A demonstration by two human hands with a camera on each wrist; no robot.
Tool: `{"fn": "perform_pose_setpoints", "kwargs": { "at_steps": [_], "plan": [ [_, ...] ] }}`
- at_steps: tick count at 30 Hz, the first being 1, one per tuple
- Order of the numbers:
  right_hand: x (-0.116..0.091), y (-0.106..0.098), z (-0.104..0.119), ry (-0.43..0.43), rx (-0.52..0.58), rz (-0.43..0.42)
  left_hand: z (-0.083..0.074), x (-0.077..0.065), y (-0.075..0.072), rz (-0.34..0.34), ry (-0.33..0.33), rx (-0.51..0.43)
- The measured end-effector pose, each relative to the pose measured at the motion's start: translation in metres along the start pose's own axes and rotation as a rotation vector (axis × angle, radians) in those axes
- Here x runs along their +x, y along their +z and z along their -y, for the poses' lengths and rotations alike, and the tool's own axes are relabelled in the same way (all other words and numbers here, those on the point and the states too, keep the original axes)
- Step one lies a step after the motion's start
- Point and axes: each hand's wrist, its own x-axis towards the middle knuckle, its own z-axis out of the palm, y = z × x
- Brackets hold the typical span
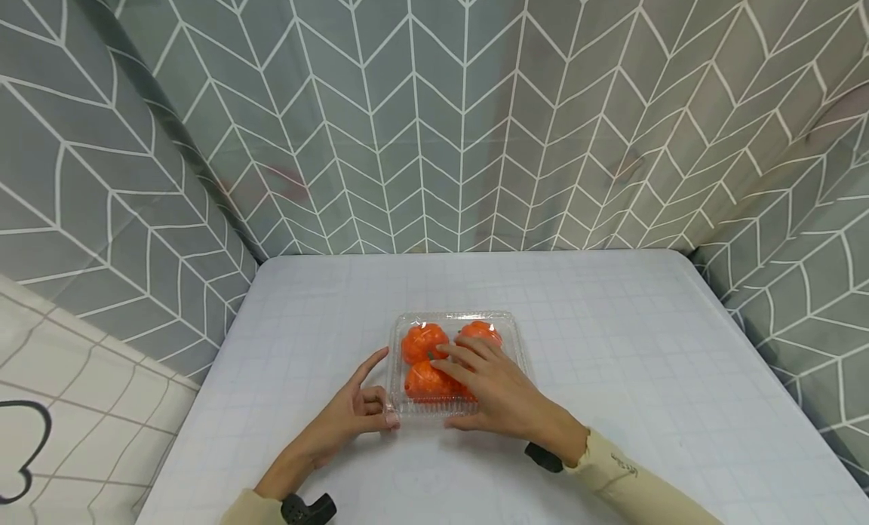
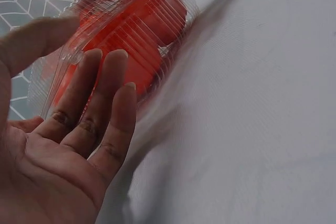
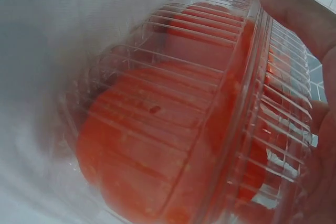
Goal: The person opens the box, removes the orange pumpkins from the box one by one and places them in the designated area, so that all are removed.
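Observation:
A clear plastic clamshell box [image 1: 421, 409] stands on the table, its lid lying over several ribbed orange-red fruits [image 1: 424, 344]; their exact kind is uncertain. At the box's left side is my left hand [image 1: 353, 410], index finger stretched along the edge and thumb near the front corner. In the left wrist view its other fingers [image 2: 113, 98] reach to the box's ribbed wall, loosely bent. My right hand [image 1: 498, 382] lies spread across the lid from the right, covering part of the fruits. Its thumb [image 3: 299, 19] touches the front rim in the right wrist view.
The box sits on a white table [image 1: 611, 321] with a faint grid pattern. Grey curtains [image 1: 441, 133] with white chevron lines hang behind it and at both sides. A dark band [image 1: 308, 508] is on the left wrist, another [image 1: 543, 457] on the right.

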Motion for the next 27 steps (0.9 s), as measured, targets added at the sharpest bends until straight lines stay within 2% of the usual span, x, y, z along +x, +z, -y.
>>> {"fn": "perform_pose_setpoints", "kwargs": {
  "at_steps": [15, 27],
  "plan": [
    [-0.0036, 0.0010, 0.0001, 0.006, 0.008, 0.003, 0.0043, 0.0021, 0.0046, -0.084, 0.097, 0.124],
    [-0.0019, 0.0021, 0.0000, 0.015, -0.006, -0.007, 0.0076, 0.0016, 0.0083, -0.045, 0.083, 0.001]
  ]
}}
